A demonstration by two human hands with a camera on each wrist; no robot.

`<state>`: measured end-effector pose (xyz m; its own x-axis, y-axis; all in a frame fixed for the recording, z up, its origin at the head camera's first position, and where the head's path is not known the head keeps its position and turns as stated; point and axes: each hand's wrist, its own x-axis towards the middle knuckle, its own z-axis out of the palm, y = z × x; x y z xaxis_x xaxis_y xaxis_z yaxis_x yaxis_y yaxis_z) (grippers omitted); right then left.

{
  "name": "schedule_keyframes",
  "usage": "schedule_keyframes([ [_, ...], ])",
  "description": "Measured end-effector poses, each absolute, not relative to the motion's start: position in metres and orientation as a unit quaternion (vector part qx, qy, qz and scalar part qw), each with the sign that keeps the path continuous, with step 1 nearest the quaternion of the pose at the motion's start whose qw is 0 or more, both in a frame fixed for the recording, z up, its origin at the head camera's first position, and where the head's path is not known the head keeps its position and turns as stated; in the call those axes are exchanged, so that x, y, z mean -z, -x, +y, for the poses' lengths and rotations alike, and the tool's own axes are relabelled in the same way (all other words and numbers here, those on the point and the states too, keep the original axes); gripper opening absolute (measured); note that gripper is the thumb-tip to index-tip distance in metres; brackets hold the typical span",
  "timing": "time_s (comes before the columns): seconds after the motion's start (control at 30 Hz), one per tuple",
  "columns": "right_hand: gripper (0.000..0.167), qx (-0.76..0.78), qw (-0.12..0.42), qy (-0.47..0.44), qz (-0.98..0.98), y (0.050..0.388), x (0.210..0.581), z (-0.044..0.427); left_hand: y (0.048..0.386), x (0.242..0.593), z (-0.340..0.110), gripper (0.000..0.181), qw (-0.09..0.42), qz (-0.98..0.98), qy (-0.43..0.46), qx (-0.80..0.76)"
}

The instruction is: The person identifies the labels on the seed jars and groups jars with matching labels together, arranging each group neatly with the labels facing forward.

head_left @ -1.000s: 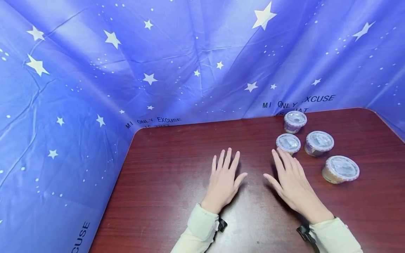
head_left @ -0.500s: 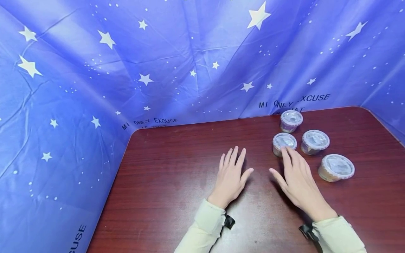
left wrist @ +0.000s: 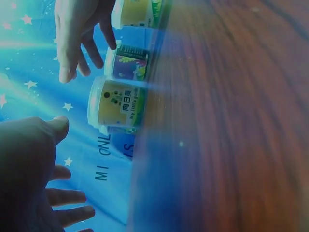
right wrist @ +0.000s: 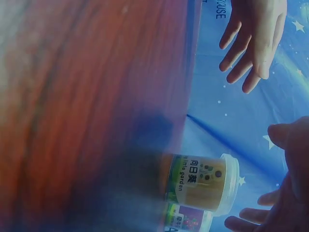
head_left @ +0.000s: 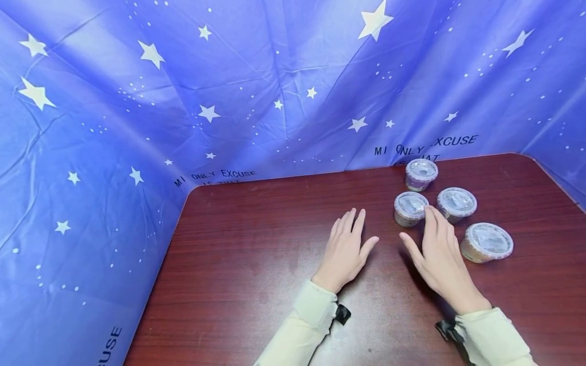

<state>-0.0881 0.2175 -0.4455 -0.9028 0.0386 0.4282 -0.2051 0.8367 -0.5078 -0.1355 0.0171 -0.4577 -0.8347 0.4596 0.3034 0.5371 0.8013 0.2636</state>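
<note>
Location type: curtained-off space; wider room indeterminate. Blue star-printed cloth (head_left: 256, 61) borders far and side edges of the wood-grain table (head_left: 247, 254).

The counter (head_left: 256, 264) in front of me is dark red-brown, streaked with wood grain. Blue-violet cloth (head_left: 274, 91) surrounds it, scattered with white stars and dots and printed with black lettering. My sleeves (head_left: 496, 338) are pale cream-green, with black straps (head_left: 342, 314). The farthest tub (head_left: 421, 176) shows purple, the rightmost tub (head_left: 487, 244) tan-yellow; their lids (head_left: 457, 202) are translucent white. One label (left wrist: 120, 104) is yellow and green.
</note>
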Motion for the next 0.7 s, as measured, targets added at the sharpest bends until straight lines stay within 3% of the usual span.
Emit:
schedule_keyframes([
  [0.7, 0.065, -0.350, 0.193, 0.044, -0.915, 0.103, 0.442, 0.231, 0.155, 0.456, 0.056, 0.060, 0.091, -0.940, 0.262, 0.200],
])
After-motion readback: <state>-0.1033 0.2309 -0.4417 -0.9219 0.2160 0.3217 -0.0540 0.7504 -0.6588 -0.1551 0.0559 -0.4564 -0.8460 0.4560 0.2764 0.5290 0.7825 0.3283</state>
